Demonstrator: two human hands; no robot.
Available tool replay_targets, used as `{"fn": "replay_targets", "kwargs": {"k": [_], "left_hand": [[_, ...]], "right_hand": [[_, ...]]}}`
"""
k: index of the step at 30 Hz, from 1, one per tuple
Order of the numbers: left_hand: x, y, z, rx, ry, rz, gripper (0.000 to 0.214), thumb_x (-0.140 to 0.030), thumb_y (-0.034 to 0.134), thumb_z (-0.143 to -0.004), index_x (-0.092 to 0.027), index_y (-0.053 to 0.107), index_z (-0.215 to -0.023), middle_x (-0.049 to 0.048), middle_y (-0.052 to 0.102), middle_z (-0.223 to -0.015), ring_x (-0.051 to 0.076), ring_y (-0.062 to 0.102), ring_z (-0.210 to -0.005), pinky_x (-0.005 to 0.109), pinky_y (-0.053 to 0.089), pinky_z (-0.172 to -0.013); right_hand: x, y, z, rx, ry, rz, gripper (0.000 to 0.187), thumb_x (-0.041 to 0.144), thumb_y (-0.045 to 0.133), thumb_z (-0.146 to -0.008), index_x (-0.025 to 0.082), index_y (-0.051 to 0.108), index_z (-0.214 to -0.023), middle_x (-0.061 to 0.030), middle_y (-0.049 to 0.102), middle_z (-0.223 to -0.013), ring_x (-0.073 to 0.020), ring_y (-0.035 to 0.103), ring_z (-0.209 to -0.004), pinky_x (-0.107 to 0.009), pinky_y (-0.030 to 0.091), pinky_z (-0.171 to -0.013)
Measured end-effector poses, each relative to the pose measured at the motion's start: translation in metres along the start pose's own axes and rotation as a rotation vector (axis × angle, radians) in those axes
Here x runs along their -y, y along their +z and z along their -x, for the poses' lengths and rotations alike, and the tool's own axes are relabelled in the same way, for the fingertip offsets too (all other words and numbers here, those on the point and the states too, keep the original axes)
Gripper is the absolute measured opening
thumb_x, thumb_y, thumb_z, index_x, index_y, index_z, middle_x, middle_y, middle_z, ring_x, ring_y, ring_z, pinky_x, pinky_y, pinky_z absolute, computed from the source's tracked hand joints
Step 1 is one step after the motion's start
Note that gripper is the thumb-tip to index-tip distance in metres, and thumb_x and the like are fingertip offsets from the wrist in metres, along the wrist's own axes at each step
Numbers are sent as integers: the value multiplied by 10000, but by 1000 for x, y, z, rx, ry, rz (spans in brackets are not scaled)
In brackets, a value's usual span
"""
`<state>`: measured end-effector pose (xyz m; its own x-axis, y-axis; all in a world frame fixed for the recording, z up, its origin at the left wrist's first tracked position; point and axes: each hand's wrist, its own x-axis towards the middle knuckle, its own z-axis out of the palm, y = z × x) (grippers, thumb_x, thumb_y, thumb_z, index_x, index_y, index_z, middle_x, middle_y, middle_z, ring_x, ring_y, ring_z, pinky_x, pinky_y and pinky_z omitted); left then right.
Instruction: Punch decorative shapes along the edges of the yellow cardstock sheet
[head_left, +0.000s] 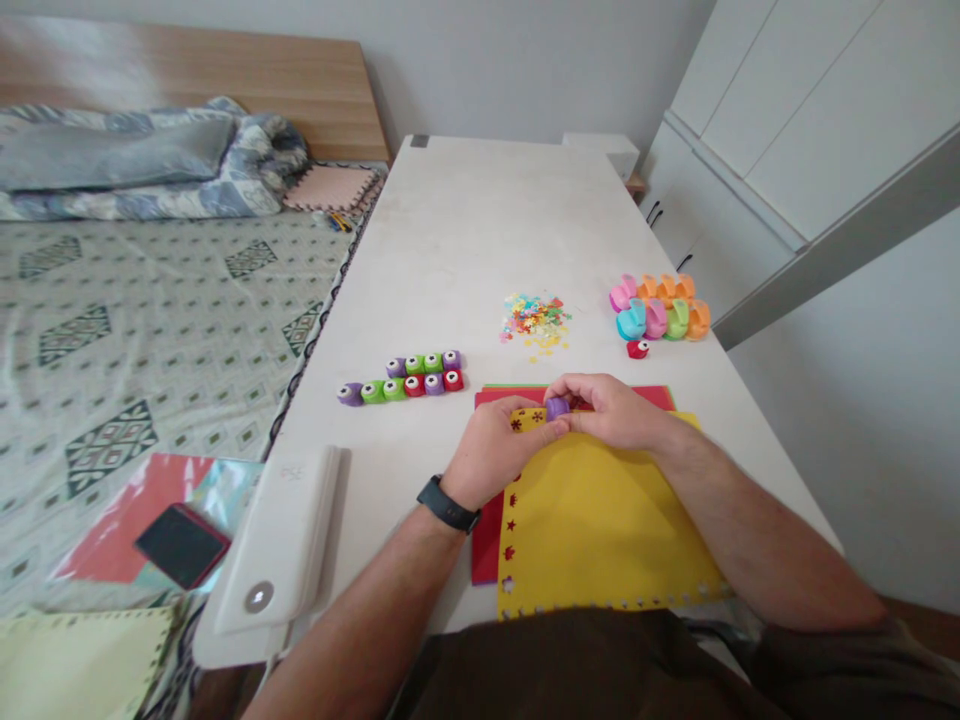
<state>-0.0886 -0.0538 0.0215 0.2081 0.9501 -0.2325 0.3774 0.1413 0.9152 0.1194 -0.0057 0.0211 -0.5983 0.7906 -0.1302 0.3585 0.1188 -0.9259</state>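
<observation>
A sheet of yellow paper [607, 530] lies in front of me, with shapes cut along its left and near edges and at its top left corner. At its far edge sits a small purple craft punch [556, 408]. My right hand [611, 412] has thumb and fingers closed around the punch. My left hand [501, 445] pinches the paper's far edge just left of the punch, its thumb tip close to or touching the punch; the fingers under the sheet are partly hidden. Beneath the yellow sheet lies red paper [486, 545].
Two rows of small punches [405, 385] stand at left. Larger colourful punches [660, 310] and a red punch [637, 349] stand at right. Paper cut-outs [536, 318] are heaped beyond my hands. A white machine [281, 540] occupies the table's left edge, near a phone [182, 545] on the bed.
</observation>
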Motion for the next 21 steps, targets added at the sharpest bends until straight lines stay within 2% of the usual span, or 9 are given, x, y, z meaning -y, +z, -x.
{"fn": "replay_targets", "kwargs": {"k": [5,10,14,21], "left_hand": [[-1,-2,0,-38,36,-13,472,-616,750,-789,-185,752,-982,46,764,-821,174,635,-632,256,417,-510],[3,-2,-1,-78,36,-9,318,-486,724,-842,-181,725,-933,50,764,-849,188,661,-701,267,457,-572],[6,-2,-2,-91,32,-2,274,-443,732,-822,-180,725,-900,58,757,-824,200,661,-692,281,465,-575],[6,-2,-1,-92,22,20,252,-435,729,-813,-188,721,-863,47,746,-785,201,647,-672,280,450,-564]], "right_hand": [[0,-5,1,-15,-22,-14,195,235,701,-870,181,678,-1057,-45,703,-970,-186,641,-878,-340,519,-826],[-2,-9,0,-58,22,-75,263,326,728,-887,190,672,-1106,-59,701,-1036,-188,628,-887,-341,510,-826],[-2,-9,-1,-107,29,-140,268,336,724,-896,183,671,-1109,-58,692,-1020,-188,622,-901,-339,496,-843],[-5,-13,0,-66,24,-105,275,353,707,-914,192,684,-1136,-67,702,-1054,-201,634,-940,-353,498,-878]]}}
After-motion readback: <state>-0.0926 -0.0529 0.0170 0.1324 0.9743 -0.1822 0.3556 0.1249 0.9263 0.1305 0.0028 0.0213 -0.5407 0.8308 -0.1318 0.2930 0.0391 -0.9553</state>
